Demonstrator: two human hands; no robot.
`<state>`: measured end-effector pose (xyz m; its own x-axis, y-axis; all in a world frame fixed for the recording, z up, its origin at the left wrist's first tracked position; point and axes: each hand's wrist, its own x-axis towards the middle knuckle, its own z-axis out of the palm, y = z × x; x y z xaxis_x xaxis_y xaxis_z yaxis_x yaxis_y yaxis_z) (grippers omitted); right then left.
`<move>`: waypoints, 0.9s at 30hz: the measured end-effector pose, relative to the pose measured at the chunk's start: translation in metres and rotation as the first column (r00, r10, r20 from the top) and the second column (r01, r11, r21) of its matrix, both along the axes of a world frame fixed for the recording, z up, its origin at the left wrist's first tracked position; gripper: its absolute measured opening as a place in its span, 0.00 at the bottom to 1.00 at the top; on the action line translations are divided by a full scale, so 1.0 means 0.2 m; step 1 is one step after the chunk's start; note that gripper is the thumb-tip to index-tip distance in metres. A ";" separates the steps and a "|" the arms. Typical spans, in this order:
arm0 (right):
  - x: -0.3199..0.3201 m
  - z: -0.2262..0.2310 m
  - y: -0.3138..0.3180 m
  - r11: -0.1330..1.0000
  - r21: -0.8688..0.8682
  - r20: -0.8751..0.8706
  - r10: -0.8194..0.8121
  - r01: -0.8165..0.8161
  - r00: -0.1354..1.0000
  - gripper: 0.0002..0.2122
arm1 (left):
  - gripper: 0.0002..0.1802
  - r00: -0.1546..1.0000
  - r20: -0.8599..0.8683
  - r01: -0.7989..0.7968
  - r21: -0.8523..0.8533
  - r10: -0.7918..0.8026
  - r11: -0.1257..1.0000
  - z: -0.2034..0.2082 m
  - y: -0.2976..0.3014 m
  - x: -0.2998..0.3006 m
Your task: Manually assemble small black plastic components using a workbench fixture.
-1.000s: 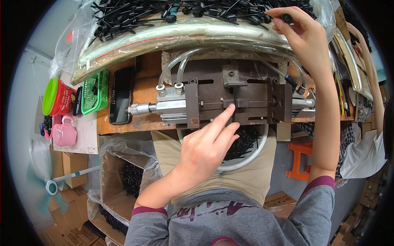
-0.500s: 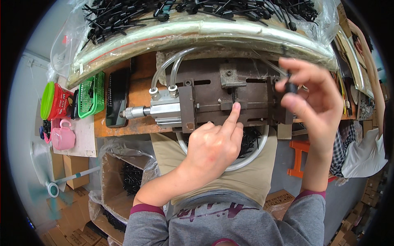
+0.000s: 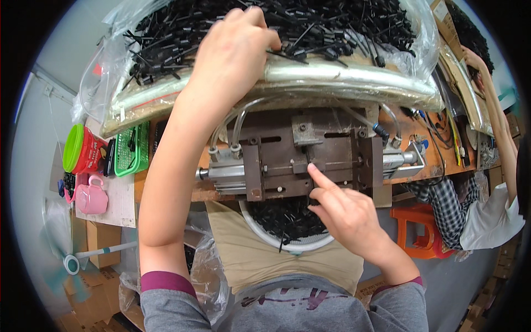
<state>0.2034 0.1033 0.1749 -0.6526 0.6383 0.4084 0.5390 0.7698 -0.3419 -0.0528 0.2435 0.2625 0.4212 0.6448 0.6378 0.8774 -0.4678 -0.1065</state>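
The hands have swapped roles: the right hand (image 3: 349, 217) now points one finger onto the small block (image 3: 300, 168) of the machine (image 3: 271, 124), the left hand (image 3: 238, 47) curls over heaped black parts (image 3: 318, 25); whether either holds one, I can't tell.

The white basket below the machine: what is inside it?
The basket holds many black parts. The machine hides its far side and the right hand part of its right; what lies there, and the bottom, cannot be seen.
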 end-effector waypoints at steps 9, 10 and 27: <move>-0.01 -0.02 0.03 0.993 0.115 0.056 -0.019 0.013 0.998 0.09 | 0.06 0.851 0.509 0.238 -0.147 -0.132 0.960 0.04 -0.03 0.05; -0.01 0.00 0.03 0.996 0.089 0.062 -0.008 0.002 0.998 0.10 | 0.06 0.766 0.632 0.265 -0.146 -0.116 0.953 0.04 -0.07 0.07; -0.27 0.49 1.05 0.876 0.479 0.242 -0.205 0.067 0.949 0.12 | 0.16 0.799 0.594 0.361 -0.348 -0.094 0.865 -0.28 -0.87 0.30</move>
<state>0.1491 0.3128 0.2730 -0.7027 0.5135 0.4925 0.6686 0.7134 0.2100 0.0075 0.0694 0.2069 0.2625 0.8323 0.4882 0.5833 -0.5399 0.6069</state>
